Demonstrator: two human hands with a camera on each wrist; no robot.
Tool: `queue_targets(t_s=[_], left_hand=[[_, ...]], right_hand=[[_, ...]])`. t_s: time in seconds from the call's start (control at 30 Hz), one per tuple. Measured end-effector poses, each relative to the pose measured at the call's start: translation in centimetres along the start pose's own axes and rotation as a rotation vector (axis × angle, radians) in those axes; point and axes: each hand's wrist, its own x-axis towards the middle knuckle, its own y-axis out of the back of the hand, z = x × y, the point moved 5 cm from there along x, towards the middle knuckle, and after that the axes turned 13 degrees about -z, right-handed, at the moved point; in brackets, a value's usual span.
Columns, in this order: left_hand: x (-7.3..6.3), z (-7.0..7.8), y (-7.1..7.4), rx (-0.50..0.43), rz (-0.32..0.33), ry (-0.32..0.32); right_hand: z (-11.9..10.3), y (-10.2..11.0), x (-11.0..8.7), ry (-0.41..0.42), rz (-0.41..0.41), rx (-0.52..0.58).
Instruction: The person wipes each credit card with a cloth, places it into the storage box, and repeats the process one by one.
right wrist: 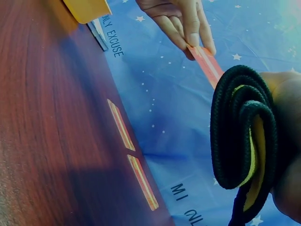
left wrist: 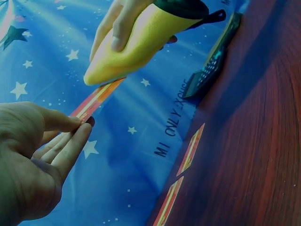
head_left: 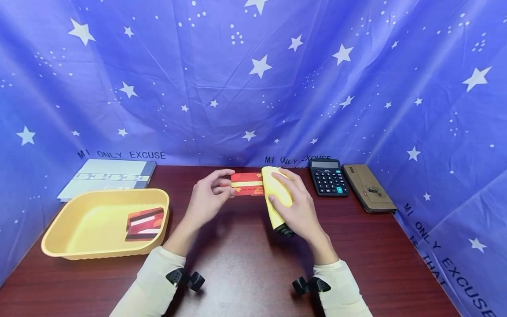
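My left hand (head_left: 210, 198) pinches a red card with a gold stripe (head_left: 245, 184) by its left end, between thumb and fingers. The card is held up off the table. In my right hand (head_left: 299, 204) is a folded yellow cloth with a black edge (head_left: 273, 198), gripped around its sides. Its far end meets the right end of the card and hides it. The right wrist view shows the cloth's rolled black edge (right wrist: 221, 127) close up. Two more striped red cards, one (left wrist: 192, 148) just beyond the other (left wrist: 169, 202), lie on the table near its back edge.
A yellow plastic basket (head_left: 115, 192) stands at the left, with red cards (head_left: 144, 224) inside. Behind it lies a white and grey flat box or book (head_left: 115, 169). A black calculator (head_left: 328, 178) and a brown wallet-like case (head_left: 369, 187) are at the back right. A starry blue curtain (head_left: 222, 119) surrounds the table.
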Motion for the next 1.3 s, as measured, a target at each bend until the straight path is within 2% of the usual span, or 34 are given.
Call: queue_targets(t_s=[0.33, 0.53, 0.83, 1.3], left_hand=[[0.2, -0.4, -0.8, -0.149, -0.023, -0.009], [0.2, -0.5, -1.6, -0.19, -0.038, -0.025], [0.0, -0.3, -2.3, -0.19, -0.045, -0.04], [0.0, -0.3, -2.6, -0.189, -0.049, -0.052]], right_hand=[[-0.2, -0.8, 0.1, 0.038, -0.009, -0.025], [-0.6, -1.1, 0.0, 0.037, -0.015, -0.031], [-1.7, -1.9, 0.0, 0.065, -0.05, -0.049], [-2.6, -2.8, -0.2, 0.133, -0.048, -0.083]])
